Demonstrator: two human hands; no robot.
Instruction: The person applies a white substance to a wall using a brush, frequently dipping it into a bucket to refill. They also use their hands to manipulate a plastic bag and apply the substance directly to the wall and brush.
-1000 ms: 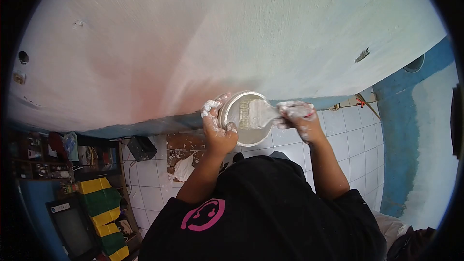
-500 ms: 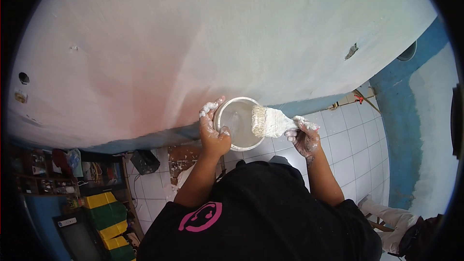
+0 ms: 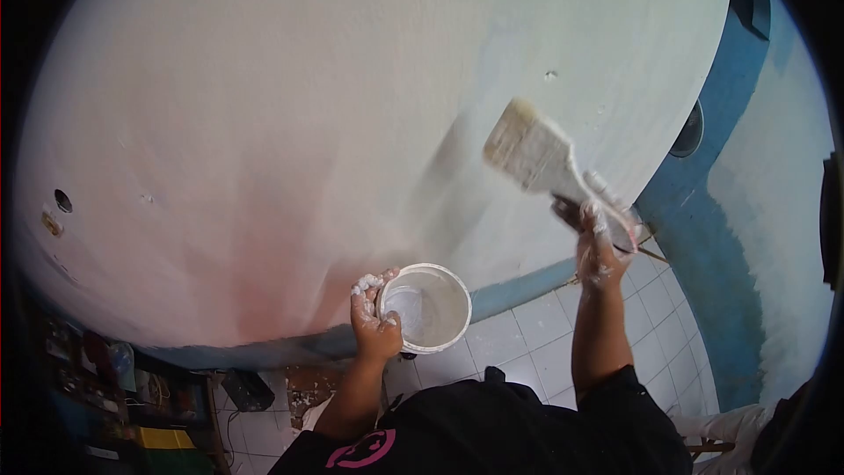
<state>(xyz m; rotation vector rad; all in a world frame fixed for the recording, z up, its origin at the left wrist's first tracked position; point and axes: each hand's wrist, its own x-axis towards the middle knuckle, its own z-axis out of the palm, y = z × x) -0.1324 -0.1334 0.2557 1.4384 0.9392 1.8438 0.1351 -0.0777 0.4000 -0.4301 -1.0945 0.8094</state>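
Note:
My left hand (image 3: 376,315) is closed on the rim of a white plastic bucket (image 3: 453,308), thumb inside and fingers round the outer side. White paint (image 3: 406,306) shows low inside the bucket, whose mouth tips toward me. Raised to the right, my right hand (image 3: 603,233) grips the handle of a wide paintbrush (image 3: 530,148). The brush is coated in white, its bristles angled up and left in front of the pale wall (image 3: 369,114), where its shadow falls. White smears cover the fingers of both hands.
A blue band (image 3: 527,288) runs along the wall's foot above the white tiled floor (image 3: 501,343). On the right stands a blue wall (image 3: 673,193) with a white patch. Cluttered shelves (image 3: 83,369) and a dark box (image 3: 247,390) are at lower left.
The paintbrush has left the bucket's mouth and moved up and right in my right hand. The view has tilted up toward the wall, and the bucket sits lower in it.

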